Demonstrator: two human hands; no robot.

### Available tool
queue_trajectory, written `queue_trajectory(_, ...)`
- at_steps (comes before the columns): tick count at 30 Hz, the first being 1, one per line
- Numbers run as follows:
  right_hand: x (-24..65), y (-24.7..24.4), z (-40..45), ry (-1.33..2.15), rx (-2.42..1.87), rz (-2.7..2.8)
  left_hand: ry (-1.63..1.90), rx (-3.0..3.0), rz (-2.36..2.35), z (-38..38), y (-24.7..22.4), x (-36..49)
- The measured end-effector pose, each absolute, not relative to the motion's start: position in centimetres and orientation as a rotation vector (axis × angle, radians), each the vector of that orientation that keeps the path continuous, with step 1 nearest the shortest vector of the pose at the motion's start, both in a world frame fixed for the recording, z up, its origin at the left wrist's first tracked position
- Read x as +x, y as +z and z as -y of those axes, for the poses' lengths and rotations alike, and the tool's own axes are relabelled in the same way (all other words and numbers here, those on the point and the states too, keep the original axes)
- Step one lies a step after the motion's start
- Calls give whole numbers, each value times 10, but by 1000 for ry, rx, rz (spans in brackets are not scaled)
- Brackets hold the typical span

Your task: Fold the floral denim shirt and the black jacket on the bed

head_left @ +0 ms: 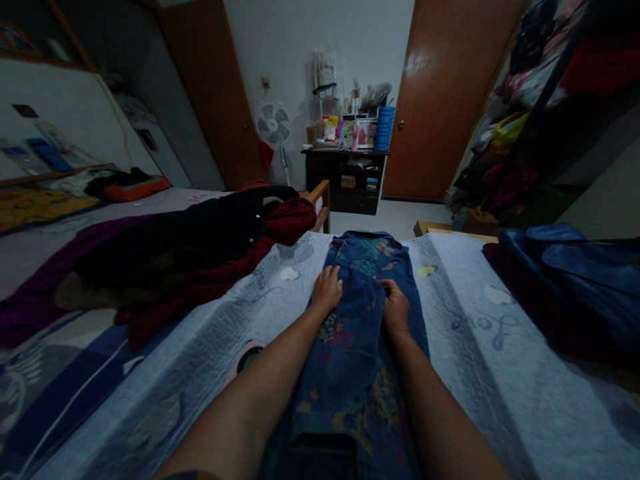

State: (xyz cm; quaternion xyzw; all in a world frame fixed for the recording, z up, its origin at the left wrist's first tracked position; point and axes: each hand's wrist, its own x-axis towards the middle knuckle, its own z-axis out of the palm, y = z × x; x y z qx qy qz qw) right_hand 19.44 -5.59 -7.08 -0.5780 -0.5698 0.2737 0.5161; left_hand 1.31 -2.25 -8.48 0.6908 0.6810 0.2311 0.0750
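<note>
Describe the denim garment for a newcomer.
Start at the pale bedsheet with "Love" lettering. Midway across it, under the left hand and right hand, lies a long blue denim garment. Its flower print separates it from the plain blue clothing at right.

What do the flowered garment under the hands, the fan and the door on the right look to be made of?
Flowered garment: probably denim, matte, judging by its faded blue and soft folds.
Fan: likely plastic, at least the pale blades.
Right door: brown wood or veneer, apparently varnished, since light glints off it.
</note>
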Motion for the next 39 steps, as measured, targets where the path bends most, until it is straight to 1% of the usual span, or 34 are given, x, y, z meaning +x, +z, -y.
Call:
queue_trajectory(4,207,-69,53,711,-1461,1393,860,1848,-1957,20,-77,8)
queue_trajectory(6,214,-65,52,572,-1468,1363,909,1663,-1895,17,-72,4)
queue_trajectory(8,214,-58,53,365,-1382,1426,915,1541,-1835,14,-67,-2)
queue_trajectory(10,207,-51,56,223,-1265,1625,892,1491,-1790,15,-61,-7)
queue_trajectory(12,194,-47,62,165,-1234,1869,877,1461,-1727,22,-56,-10)
queue_trajectory(15,175,-53,70,172,-1383,2169,838,1464,-1577,46,-49,-10)
queue_trajectory(18,167,-64,75,243,-1566,2355,735,1463,-1489,78,-46,-9)
queue_trajectory(22,168,-69,75,282,-1653,2440,623,1388,-1386,123,-40,-10)
queue_trajectory(27,168,-56,73,373,-1713,2454,561,1385,-1331,180,-29,-19)
queue_trajectory(30,162,-41,72,398,-1722,2463,628,1350,-1395,201,-25,-29)
queue_trajectory(34,149,-23,66,224,-1592,2432,825,1475,-1474,208,-19,-39)
queue_trajectory(36,144,-21,60,177,-1513,2414,894,1450,-1426,209,-16,-40)
queue_trajectory(39,142,-32,52,201,-1505,2456,878,1267,-1272,217,-15,-39)
